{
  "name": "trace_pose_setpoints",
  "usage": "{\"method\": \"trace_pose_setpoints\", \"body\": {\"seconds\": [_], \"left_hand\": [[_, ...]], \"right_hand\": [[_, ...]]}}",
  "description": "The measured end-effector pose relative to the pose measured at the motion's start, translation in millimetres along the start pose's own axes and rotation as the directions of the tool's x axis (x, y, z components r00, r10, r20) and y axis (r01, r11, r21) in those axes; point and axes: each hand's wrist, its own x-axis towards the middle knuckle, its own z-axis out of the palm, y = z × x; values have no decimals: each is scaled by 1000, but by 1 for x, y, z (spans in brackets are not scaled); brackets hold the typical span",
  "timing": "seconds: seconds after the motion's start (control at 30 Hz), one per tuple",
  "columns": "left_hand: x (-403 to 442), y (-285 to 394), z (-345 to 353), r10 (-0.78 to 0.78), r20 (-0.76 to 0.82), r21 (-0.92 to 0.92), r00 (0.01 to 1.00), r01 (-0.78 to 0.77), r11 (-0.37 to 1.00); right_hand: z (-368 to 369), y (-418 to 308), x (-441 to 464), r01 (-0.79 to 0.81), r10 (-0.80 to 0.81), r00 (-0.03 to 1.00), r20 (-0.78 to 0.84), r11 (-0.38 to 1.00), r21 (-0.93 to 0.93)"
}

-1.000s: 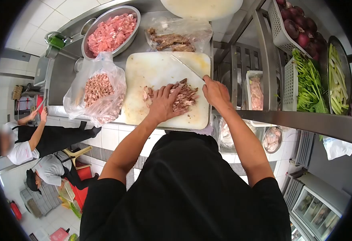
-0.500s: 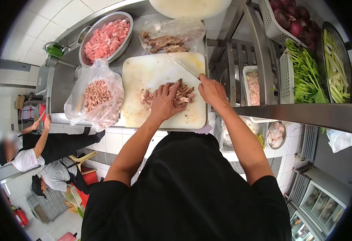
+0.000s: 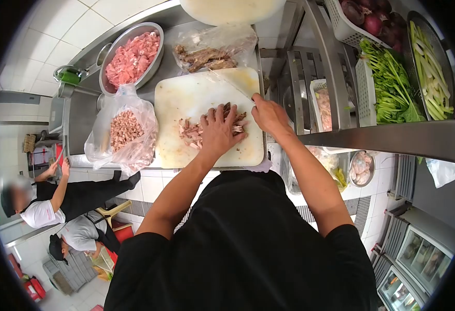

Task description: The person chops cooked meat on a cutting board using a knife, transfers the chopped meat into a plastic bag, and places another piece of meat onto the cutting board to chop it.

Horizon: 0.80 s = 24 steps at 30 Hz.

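My left hand (image 3: 219, 132) lies with fingers spread over the pile of chopped cooked meat (image 3: 190, 132) on the white cutting board (image 3: 181, 96). Some brown meat shows past its fingertips and at its right side. At the board's right edge, my right hand (image 3: 269, 115) is wrapped round the handle of a knife (image 3: 232, 84), whose blade points up and left above the board. Behind the board lies a clear bag with strips of cooked meat (image 3: 207, 58). A plastic bag of diced meat (image 3: 126, 129) sits left of the board.
A metal bowl of pink raw meat (image 3: 131, 58) stands at the back left. Along the right, a steel rack (image 3: 393, 139) bears red onions (image 3: 373, 23), leafy greens (image 3: 393, 88) and cut green stalks (image 3: 429, 72). Two people (image 3: 43, 199) (image 3: 79, 236) are at the far left.
The whole view has shifted, with the board now further left. My left hand has slid slightly over the meat pile, still with its fingers spread. The knife remains in my right hand.
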Motion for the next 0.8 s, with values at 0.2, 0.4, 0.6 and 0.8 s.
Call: {"method": "trace_pose_setpoints", "body": {"seconds": [0.2,0.4,0.6,0.8], "left_hand": [[-2,-6,6,84,-109,71,990,-77,995],[-27,-78,14,-116,-441,-267,890,-6,964],[-62,-100,1,-67,-115,-538,991,-6,843],[-12,-62,-7,17,-299,-274,954,-103,956]], "right_hand": [[3,3,3,14,-14,1000,-6,1000,21],[0,2,3,-9,10,1000,-12,999,43],[-5,-3,4,-25,24,999,38,1000,17],[-1,0,6,8,-8,1000,13,1000,-17]]}}
